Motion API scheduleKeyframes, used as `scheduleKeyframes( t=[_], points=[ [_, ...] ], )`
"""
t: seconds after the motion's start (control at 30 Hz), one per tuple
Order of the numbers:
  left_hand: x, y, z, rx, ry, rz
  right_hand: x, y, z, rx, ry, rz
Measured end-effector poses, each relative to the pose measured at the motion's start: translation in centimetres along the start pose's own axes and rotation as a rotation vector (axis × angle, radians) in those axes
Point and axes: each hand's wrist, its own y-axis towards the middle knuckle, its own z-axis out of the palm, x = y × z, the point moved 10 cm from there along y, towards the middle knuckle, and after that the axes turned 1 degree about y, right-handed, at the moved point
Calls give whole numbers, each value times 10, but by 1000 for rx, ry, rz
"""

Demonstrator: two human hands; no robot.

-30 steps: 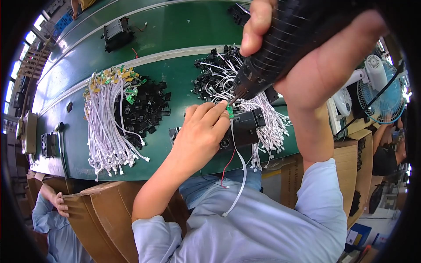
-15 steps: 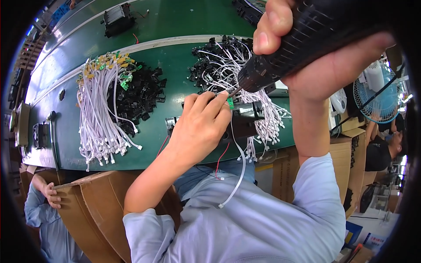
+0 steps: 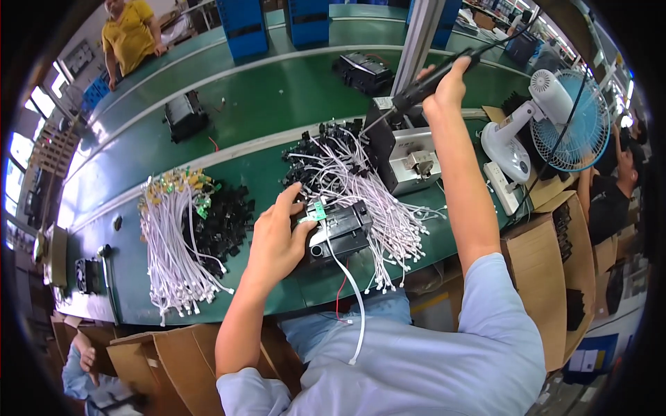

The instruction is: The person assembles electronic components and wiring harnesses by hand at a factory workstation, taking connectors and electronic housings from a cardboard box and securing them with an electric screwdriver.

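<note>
My right hand grips a black electric screwdriver. Its bit slants down to the left and ends beside a metal-fronted box machine; whether it touches the box I cannot tell. In front of me lies a black plastic unit, with my left hand curled round its left end. A small green circuit board sits on top of the unit close to my left thumb and fingers. From that board a white cable hangs over the table edge, beside a thin red wire.
White cable bundles and a heap of black plastic parts lie to the left. More white cables spread behind and right of the unit. A fan, a power strip and open cartons stand right. Another person is across the line.
The screwdriver has moved up and away from the unit to the box machine at the right. My left hand has shifted to the unit's left end, uncovering the green board. The view has tilted up.
</note>
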Motion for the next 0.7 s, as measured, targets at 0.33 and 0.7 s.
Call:
scheduleKeyframes(
  t=[0.33, 0.7],
  points=[
    [-44, -28, 19, 138, 636, 197, 22, -69, -85, 68, -212, -286],
    [-120, 42, -122, 134, 13, 385, -8, -241, 105, 1424, -789, 239]
  ],
)
